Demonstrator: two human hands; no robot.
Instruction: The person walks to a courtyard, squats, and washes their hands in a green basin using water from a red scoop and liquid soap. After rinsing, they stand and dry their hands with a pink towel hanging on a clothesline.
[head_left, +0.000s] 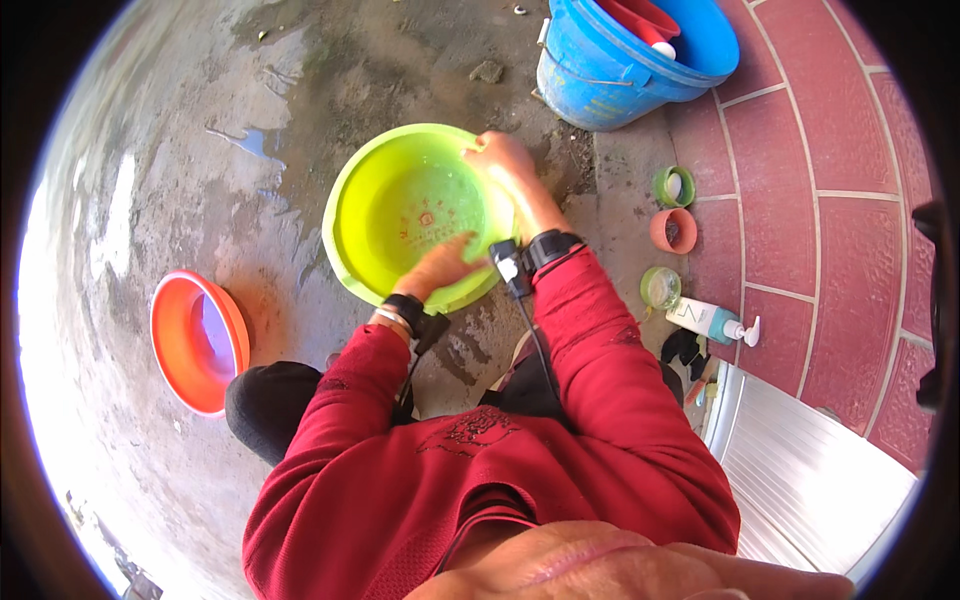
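A yellow-green plastic basin (345, 215) with a small reddish print on its bottom is in front of me, over the wet ground. The inside looks wet, though how much water it holds I cannot tell. At the basin's far right rim, my right hand (503, 172) is closed, fingers curled over the edge. My left hand (438, 268) reaches over the near rim with its fingers stretched toward the inner wall, slightly blurred. Nothing shows in that hand. Both wrists carry black bands with small devices.
An orange basin (246, 340) rests on the left. A blue bucket (590, 85) with red items stands far right. Along the red tiled wall (780, 150) are a green pot (663, 190), a terracotta-coloured pot (658, 232), a clear greenish cup (655, 285) and a pump bottle (700, 317).
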